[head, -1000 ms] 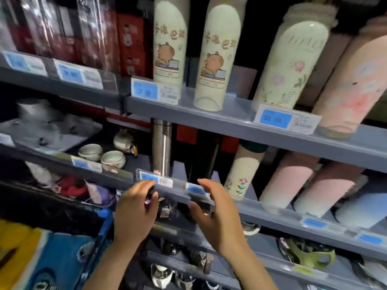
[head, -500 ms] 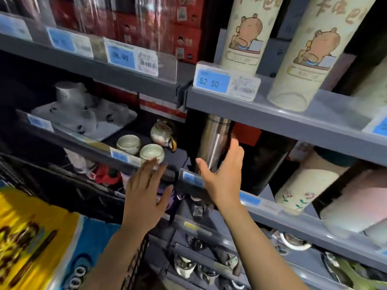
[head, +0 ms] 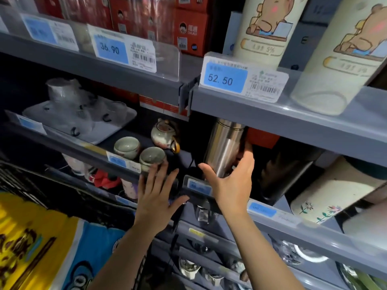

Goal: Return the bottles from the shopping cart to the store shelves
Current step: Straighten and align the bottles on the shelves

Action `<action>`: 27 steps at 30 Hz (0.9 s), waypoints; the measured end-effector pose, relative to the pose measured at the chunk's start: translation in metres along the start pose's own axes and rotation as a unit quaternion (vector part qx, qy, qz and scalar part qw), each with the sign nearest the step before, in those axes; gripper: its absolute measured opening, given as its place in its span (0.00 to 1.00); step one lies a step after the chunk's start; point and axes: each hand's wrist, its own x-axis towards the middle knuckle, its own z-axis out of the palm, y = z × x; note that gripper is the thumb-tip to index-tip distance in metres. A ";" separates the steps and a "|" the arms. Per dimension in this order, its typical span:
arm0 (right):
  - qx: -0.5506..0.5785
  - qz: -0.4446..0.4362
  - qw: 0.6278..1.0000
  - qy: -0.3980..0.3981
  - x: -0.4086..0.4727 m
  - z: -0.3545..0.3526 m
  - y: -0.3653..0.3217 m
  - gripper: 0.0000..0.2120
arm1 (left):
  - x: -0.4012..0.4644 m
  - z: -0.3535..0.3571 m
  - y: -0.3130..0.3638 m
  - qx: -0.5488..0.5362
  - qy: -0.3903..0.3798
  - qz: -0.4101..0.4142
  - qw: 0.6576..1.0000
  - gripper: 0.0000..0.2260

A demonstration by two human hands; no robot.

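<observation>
While reaching past the shelf lip, right hand point(head: 233, 181) open, cupping steel bottle point(head: 223, 148), probably steadying it upright. Left hand point(head: 156, 192) flat, empty, just left of that bottle.

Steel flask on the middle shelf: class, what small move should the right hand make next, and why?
Probably draw the right hand back: the silver steel flask already stands upright on the grey shelf, and the straight fingers only touch its side.
</observation>
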 end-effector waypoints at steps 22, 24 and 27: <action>0.027 -0.006 0.999 -0.032 0.000 -0.002 0.005 0.42 | 0.004 0.007 -0.004 0.030 0.025 0.020 0.999 0.30; -0.019 0.003 1.000 -0.015 0.002 0.001 0.000 0.44 | 0.004 0.006 -0.004 0.033 0.016 0.017 0.999 0.30; -0.036 0.012 0.999 0.014 0.003 0.004 -0.001 0.40 | 0.004 0.005 -0.004 0.034 0.010 0.017 0.999 0.31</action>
